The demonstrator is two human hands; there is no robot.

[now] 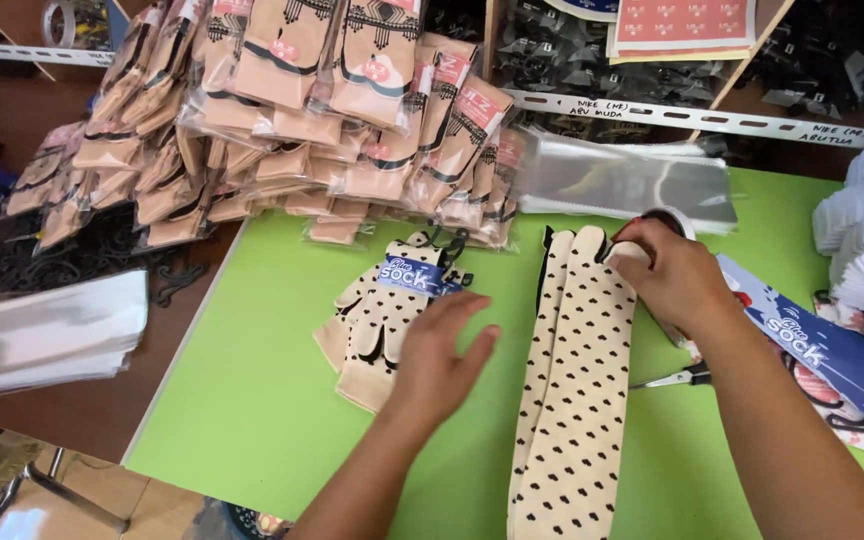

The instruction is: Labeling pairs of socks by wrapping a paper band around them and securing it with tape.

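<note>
Right grip (674,275) pinching spotted sock (577,380) top, left hand (439,350) apparently touching folded socks (377,320)

Bare green mat (262,400) lower left gives passage; packaged sock pile (282,120) blocks the back, scissors (677,378) lie right.

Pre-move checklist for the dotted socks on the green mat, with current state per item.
1. Long dotted socks lie flat and straight on the green mat: ok.
2. Right hand on the sock's top end: ok, fingers rest at the toe end.
3. Roll of tape in that hand's grip: cannot tell, mostly hidden behind it.
4. Left hand empty: ok, palm down at the edge of the labelled sock bundle.
5. Scissors within reach: ok, beside the right forearm, partly covered.
6. Clear bags at hand: ok, stacked behind the socks.
</note>
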